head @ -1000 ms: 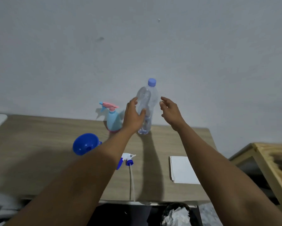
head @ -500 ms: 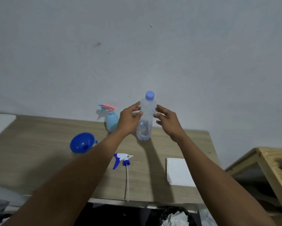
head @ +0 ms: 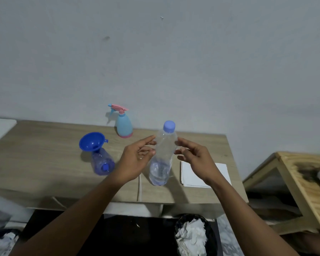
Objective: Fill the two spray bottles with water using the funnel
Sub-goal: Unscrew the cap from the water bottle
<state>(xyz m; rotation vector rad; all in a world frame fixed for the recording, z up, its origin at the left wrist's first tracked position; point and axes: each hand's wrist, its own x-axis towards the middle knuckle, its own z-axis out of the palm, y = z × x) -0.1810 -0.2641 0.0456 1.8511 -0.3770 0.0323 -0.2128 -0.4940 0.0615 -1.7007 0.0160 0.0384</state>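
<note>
A clear water bottle [head: 162, 159] with a blue cap stands upright near the front of the wooden table [head: 44, 154], a little water in its base. My left hand [head: 135, 163] and my right hand [head: 196, 159] flank it, fingers spread, fingertips at its sides without wrapping it. A blue funnel [head: 91, 142] sits in the neck of a clear blue spray bottle [head: 102, 163] at the left. At the back stands a light blue spray bottle [head: 124, 126] with a pink trigger head. A white dip tube [head: 139, 187] shows below my left hand; its spray head is hidden.
White paper sheets [head: 218, 172] lie right of the water bottle. A black bin with crumpled paper [head: 192, 235] stands below the table's front edge. A low wooden side table [head: 303, 185] is at the right. The wall runs directly behind the table.
The water bottle has come from the back of the table to near its front edge. My left hand has loosened from around it, and both hands now sit at its sides.
</note>
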